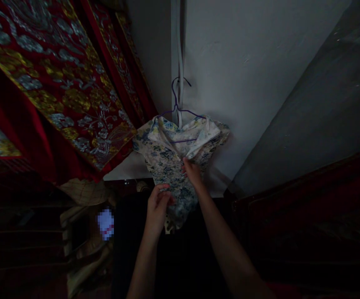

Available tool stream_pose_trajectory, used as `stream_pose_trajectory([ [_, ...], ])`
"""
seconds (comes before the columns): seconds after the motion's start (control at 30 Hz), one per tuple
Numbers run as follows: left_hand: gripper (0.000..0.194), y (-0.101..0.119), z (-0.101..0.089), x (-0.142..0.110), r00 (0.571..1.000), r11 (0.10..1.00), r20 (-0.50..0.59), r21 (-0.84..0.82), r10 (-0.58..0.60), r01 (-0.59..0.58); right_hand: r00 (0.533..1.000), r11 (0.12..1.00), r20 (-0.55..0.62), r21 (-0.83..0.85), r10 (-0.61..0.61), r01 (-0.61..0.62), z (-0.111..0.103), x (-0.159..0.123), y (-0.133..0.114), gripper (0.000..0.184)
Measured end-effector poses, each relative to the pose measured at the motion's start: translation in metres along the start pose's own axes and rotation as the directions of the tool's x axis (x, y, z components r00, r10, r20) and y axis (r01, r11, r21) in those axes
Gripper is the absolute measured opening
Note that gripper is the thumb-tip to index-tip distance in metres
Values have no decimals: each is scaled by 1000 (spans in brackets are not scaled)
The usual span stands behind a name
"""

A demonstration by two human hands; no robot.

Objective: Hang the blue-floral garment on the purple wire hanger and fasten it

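A small floral dress (167, 160), white with blue and yellow flowers, hangs on a purple wire hanger (177, 109) hooked on a white strip running down the wall. My right hand (192, 170) pinches the front of the dress near its chest. Lower down, my left hand (158, 205) grips the dress fabric near the waist, fingers curled round it. Both forearms reach up from the bottom of the view.
Red cloth with gold and silver embroidery (58, 79) hangs at the left. A grey-white wall (245, 83) is behind the dress. Dark wooden furniture (307, 207) stands at the right, and pale cloth (86, 195) lies in the dark lower left.
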State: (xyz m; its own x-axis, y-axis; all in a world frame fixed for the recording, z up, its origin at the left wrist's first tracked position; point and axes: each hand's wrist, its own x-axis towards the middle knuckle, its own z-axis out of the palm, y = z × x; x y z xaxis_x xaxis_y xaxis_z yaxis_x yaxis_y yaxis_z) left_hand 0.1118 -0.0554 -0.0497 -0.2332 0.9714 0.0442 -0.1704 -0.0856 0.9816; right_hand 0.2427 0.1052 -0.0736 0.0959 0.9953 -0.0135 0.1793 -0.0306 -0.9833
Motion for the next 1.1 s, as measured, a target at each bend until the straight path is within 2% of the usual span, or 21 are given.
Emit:
stream_pose_trajectory([
  [0.1, 32, -4, 3, -1, 999, 1000, 43, 7, -22, 21, 999, 997, 13, -60, 46, -45, 2, 25, -5, 43],
  [0.17, 30, -9, 7, -2, 998, 1000, 68, 8, -13, 12, 997, 994, 16, -80, 76, -74, 1, 24, -2, 38],
  [0.27, 24, -21, 7, 2, 998, 996, 49, 74, 50, -54, 994, 992, 39, -71, 103, -100, -3, 3, 9, 33],
  [0.37, 23, -37, 7, 17, 989, 953, 22, 266, 147, -147, 993, 995, 67, -10, 102, -102, -11, -34, 17, 33],
  [0.47, 33, -48, 15, 33, 963, 883, 101, 386, 248, -268, 991, 993, 99, 68, 93, -100, -20, -69, 15, 38],
  [0.57, 23, -48, 30, 41, 909, 835, 257, 369, 329, -407, 994, 986, 94, 154, 47, -61, -29, -91, 8, 46],
  [0.63, 12, -43, 39, 39, 883, 821, 306, 350, 355, -452, 998, 977, 61, 212, -15, 2, -32, -100, 3, 52],
  [0.73, 13, -41, 43, 32, 876, 822, 305, 328, 375, -466, 994, 962, 93, 271, -56, 29, -35, -109, -3, 55],
  [0.83, 13, -47, 38, 25, 879, 825, 260, 317, 400, -469, 968, 955, 250, 284, 13, -86, -37, -115, -10, 49],
  [0.9, 14, -52, 34, 21, 886, 825, 218, 326, 410, -462, 956, 960, 293, 260, 21, -101, -41, -111, -24, 44],
  [0.97, 14, -55, 33, 17, 896, 830, 188, 336, 403, -444, 958, 970, 283, 242, -43, -28, -46, -95, -50, 41],
  [1.1, 14, -54, 41, 14, 902, 825, 165, 364, 400, -432, 947, 958, 238, 241, -214, 156, -58, -47, -135, 31],
])
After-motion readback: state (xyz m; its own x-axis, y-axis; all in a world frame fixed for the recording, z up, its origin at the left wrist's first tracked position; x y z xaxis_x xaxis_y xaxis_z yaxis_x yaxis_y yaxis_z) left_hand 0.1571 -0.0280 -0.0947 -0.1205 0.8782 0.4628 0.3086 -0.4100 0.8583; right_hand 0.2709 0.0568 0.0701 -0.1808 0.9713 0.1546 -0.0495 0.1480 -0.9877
